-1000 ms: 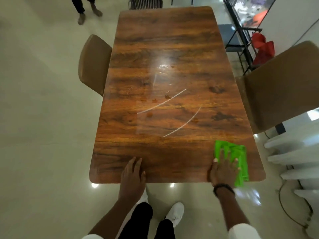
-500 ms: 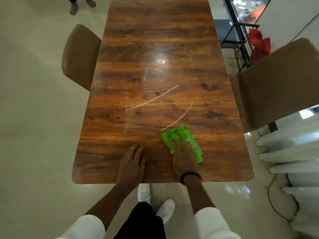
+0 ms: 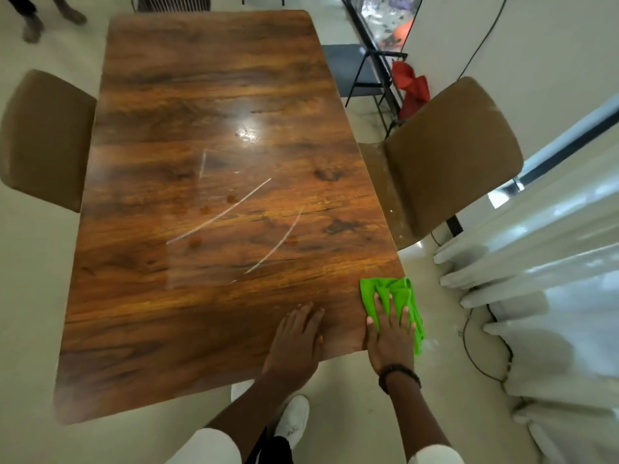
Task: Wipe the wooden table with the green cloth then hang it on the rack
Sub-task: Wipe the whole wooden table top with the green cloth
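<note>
The long, glossy brown wooden table [image 3: 207,135] with rounded corners stretches away from me, its dark grain running across its width. A bright glare sits near its middle, with a few small brownish spots and thin pale streaks closer to me. The bright green, crumpled cloth [image 3: 400,298] lies bunched at the table's near right corner, flat against the wood, its right edge hanging slightly over the table's side.

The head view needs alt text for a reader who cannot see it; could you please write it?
A person's right hand presses a green cloth flat on the near right corner of a wooden table, while the left hand rests flat beside it. Brown chairs stand at both sides.
</note>
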